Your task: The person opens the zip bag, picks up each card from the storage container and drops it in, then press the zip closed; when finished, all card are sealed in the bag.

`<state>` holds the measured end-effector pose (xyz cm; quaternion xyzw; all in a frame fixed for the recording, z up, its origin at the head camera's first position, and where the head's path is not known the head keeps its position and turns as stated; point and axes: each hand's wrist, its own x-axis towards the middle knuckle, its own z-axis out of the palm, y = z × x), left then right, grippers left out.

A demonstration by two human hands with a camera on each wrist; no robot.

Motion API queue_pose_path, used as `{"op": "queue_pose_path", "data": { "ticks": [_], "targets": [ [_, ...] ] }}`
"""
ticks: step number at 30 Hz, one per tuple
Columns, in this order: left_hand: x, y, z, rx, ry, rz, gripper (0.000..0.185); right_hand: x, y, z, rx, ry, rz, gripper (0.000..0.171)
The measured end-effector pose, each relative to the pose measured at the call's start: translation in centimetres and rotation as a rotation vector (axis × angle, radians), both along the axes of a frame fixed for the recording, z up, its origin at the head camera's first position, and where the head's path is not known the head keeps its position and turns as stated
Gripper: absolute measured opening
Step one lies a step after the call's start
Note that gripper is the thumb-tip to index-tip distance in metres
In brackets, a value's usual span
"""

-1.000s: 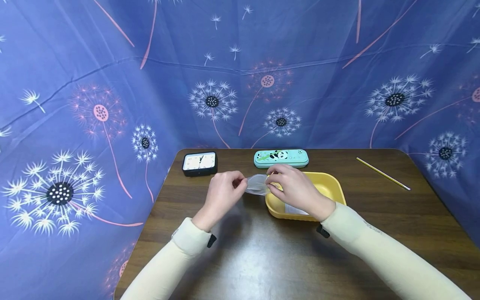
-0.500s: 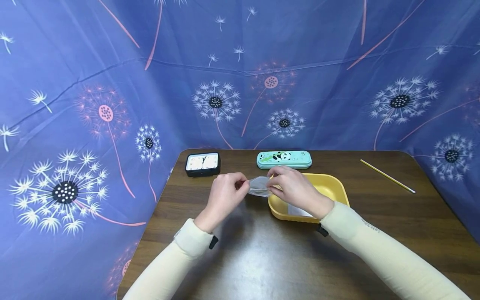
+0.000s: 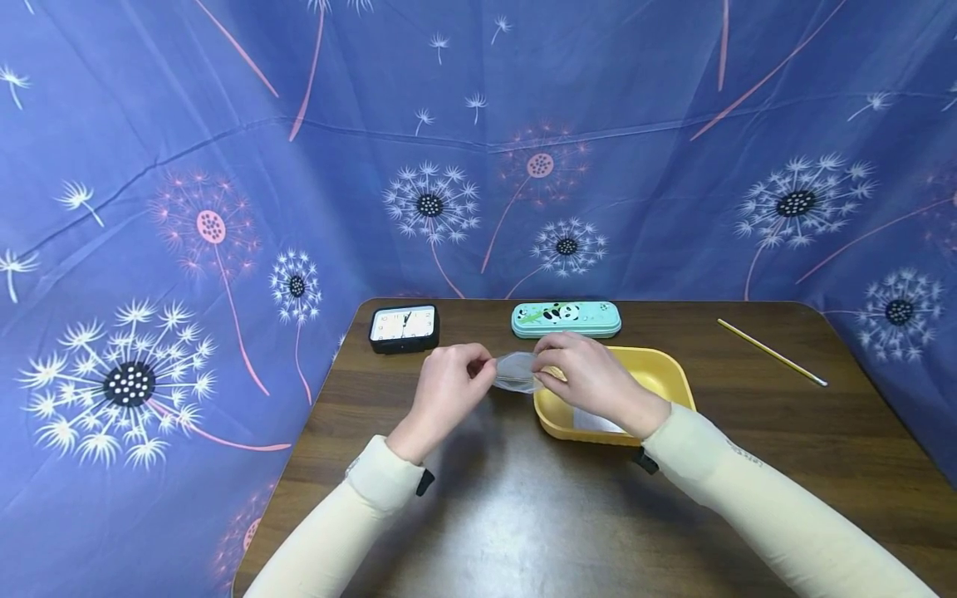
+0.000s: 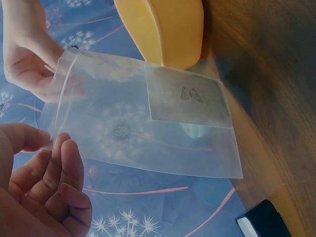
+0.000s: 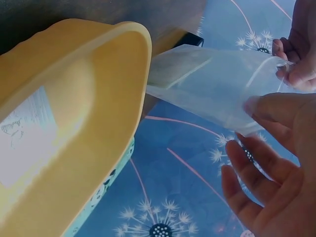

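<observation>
A small clear zip bag (image 3: pixel 514 371) hangs in the air between my two hands, just left of the yellow tray (image 3: pixel 668 371). My left hand (image 3: pixel 446 390) pinches the bag's left top corner; my right hand (image 3: pixel 591 371) pinches the right one. In the left wrist view the clear zip bag (image 4: pixel 143 118) shows a pale label patch with a small dark mark, and my left fingers (image 4: pixel 59 177) curl by its zip edge. In the right wrist view the clear zip bag (image 5: pixel 217 84) is held beside the yellow tray (image 5: pixel 74 113), with my right fingers (image 5: pixel 266 163) under it.
A white paper slip (image 3: pixel 594 420) lies inside the tray. At the back of the brown table (image 3: pixel 538 515) stand a black clock (image 3: pixel 404 326) and a teal panda pencil case (image 3: pixel 566 318). A thin yellow stick (image 3: pixel 772 354) lies at the far right. Blue dandelion cloth surrounds the table.
Both hands keep hold of the bag in nearly the same place; only a slight shift of the view shows.
</observation>
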<state>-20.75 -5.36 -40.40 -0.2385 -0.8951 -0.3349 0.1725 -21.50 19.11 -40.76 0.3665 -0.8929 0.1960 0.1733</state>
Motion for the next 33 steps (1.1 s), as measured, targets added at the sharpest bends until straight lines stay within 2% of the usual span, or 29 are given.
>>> {"op": "queue_pose_path", "data": {
  "ticks": [4,12,26,33],
  "targets": [
    [-0.1,0.0,0.1,-0.002,0.012,0.004,0.013,0.1,0.5,0.4,-0.047,0.033,-0.002,0.007],
    [0.0,-0.1,0.0,0.001,0.016,0.009,0.012,-0.2,2.6,0.5,-0.085,0.016,-0.107,0.006],
    [0.0,0.0,0.1,0.006,0.003,0.006,0.012,-1.9,7.0,-2.5,0.059,-0.147,-0.244,0.009],
    [0.1,0.0,0.2,0.008,0.003,0.004,0.013,-2.5,8.2,-4.5,0.131,-0.221,-0.266,0.013]
  ]
}}
